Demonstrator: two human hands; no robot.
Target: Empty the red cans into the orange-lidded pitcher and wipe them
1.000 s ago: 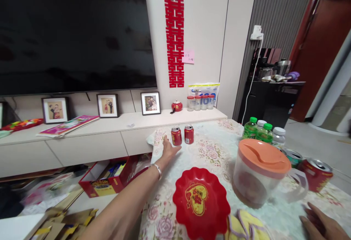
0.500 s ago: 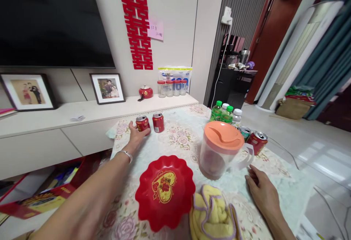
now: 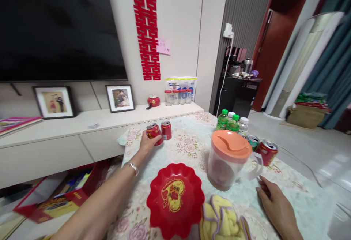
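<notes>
My left hand [image 3: 148, 143] is wrapped round a red drink can [image 3: 153, 133] at the far left part of the cloth-covered table. The can leans slightly, and its top is opened. A second red can [image 3: 166, 131] stands upright right beside it. My right hand [image 3: 276, 203] lies on the tablecloth with loosely bent fingers and nothing in it. Its fingertips are just in front of the handle of a clear pitcher with an orange lid [image 3: 230, 144]. Between my arms sit a red scalloped plate [image 3: 192, 196] and a folded yellow cloth [image 3: 226, 220] with purple edging.
Behind the pitcher stand green-capped bottles [image 3: 233, 123], white-capped bottles [image 3: 243, 124], a teal can [image 3: 253, 142] and another red can [image 3: 267, 153]. A white cabinet [image 3: 109, 128] beyond the table carries picture frames, red-lidded jars [image 3: 175, 98] and a red pot [image 3: 153, 101].
The can in my left hand has shifted right, closer to the second can, and tilts a little. My view has turned slightly, so everything sits lower and further right. My right hand stays by the pitcher.
</notes>
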